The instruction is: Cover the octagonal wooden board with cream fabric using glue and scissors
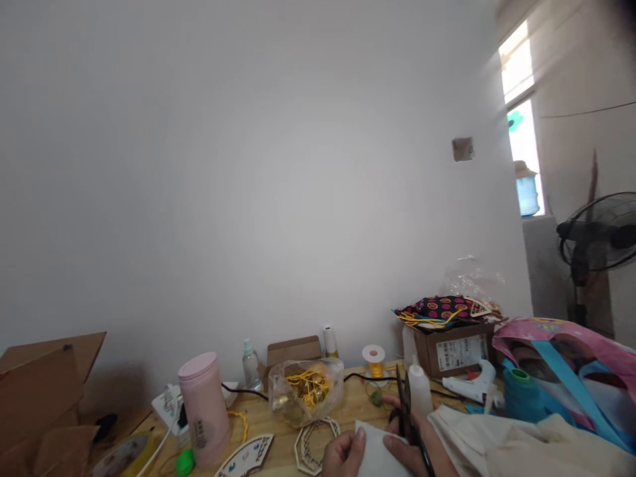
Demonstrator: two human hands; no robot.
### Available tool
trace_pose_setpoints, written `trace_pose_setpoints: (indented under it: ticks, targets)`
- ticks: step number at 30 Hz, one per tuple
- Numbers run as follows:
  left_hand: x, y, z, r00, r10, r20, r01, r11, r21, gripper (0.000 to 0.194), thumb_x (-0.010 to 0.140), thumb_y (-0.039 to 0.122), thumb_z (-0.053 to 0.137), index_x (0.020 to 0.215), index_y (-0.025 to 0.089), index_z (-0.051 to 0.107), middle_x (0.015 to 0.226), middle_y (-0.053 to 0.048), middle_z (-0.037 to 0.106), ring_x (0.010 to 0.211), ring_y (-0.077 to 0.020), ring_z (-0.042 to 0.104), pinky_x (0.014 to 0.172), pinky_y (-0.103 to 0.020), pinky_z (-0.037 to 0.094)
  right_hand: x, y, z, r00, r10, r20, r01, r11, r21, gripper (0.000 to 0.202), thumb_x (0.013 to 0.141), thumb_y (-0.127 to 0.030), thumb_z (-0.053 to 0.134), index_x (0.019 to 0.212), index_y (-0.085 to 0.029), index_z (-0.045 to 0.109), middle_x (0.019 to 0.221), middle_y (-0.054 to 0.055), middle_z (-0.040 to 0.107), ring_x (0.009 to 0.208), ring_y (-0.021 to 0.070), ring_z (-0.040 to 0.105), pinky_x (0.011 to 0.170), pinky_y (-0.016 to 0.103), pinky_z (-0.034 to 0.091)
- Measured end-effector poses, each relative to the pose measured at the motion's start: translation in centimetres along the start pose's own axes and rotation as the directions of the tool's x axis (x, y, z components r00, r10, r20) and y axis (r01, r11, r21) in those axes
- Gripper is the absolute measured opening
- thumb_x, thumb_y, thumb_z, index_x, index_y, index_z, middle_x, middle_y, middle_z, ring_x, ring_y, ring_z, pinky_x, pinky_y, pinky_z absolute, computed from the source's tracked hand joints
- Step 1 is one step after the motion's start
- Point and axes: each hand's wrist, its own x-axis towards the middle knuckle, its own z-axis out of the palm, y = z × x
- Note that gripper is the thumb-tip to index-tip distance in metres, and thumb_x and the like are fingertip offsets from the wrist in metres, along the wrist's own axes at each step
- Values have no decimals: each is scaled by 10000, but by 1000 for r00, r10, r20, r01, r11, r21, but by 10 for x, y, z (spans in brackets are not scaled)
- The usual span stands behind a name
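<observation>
At the bottom centre, my left hand point(344, 454) pinches the left edge of a white sheet point(380, 457) between thumb and fingers. My right hand point(415, 440) is wrapped round black scissors point(405, 404), whose blades point upward, and its thumb lies on the sheet's right side. The lower part of the sheet is cut off by the frame. A wooden octagonal frame point(304, 450) lies just left of my left hand. Behind my right hand stands a white squeeze bottle point(420, 389). Cream cloth point(517, 444) lies right of my right hand.
On the wooden table point(278, 447) stand a pink tumbler point(205, 411), a plastic bag of yellow cords point(308, 391) and a thread spool point(373, 361). A glue gun point(472, 385), a teal cone point(523, 396) and a cardboard box point(454, 351) are at right. Cardboard point(40, 391) is at left.
</observation>
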Motion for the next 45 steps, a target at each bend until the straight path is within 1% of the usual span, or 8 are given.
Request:
trace_pose_setpoints:
  ticks: [4,7,12,18,23,34,39,45]
  targets:
    - [-8,-2,5,999,8,31,-7,1000,-18,525,421,531,708,707,93,663,542,-66,634,499,-160,528,492,-264,386,-8,-5,5,996,59,-63,-55,997,59,536,589,-342,655,1085,-187,521,667,11,566,626,198,539,588,304,426]
    - [-12,1,4,1000,-13,25,13,1000,-22,456,426,474,732,642,78,663,552,-80,641,484,-157,524,485,-265,386,-10,-1,8,997,54,-48,-52,998,33,530,597,-313,658,1092,-189,515,670,6,556,645,198,536,616,307,423]
    - [-15,13,0,999,-47,27,48,999,-17,311,465,363,752,539,83,640,467,-32,600,424,-103,461,442,-221,328,-8,13,8,999,-7,31,8,999,-46,523,615,-308,666,1097,-181,509,644,-4,532,616,179,515,569,282,403]
    - [-23,29,7,981,-32,190,46,997,-69,384,563,448,675,625,69,669,494,-44,601,445,-99,451,464,-215,316,-8,10,4,999,30,-31,-29,999,34,567,630,-302,659,1148,-191,458,687,-1,537,621,173,505,542,265,397]
    - [-28,33,13,958,-37,284,68,993,-100,410,615,466,630,742,81,683,566,-69,628,508,-133,506,542,-248,372,-5,-4,-2,997,8,-73,-12,999,-50,518,655,-316,633,1130,-180,476,710,6,534,628,173,492,556,269,393]
    - [-26,29,10,987,-52,150,69,991,-112,355,563,403,693,688,71,687,508,-58,634,456,-136,521,488,-242,377,-12,-11,9,1000,5,-11,-6,994,-110,524,638,-313,620,1126,-171,491,683,11,554,642,200,523,582,302,425]
    - [-24,29,10,986,-55,156,79,985,-155,421,600,466,641,762,80,684,514,-58,636,487,-173,554,516,-273,404,-8,-10,4,995,42,-94,-48,997,-62,508,581,-300,663,1059,-173,548,913,67,607,839,253,535,742,349,414]
    - [-23,31,12,987,-50,152,74,985,-157,464,651,523,565,765,87,674,552,-65,640,520,-164,547,529,-264,392,-8,-16,1,992,62,-109,-67,997,-39,512,582,-305,653,1066,-172,548,822,46,606,737,230,532,669,335,413]
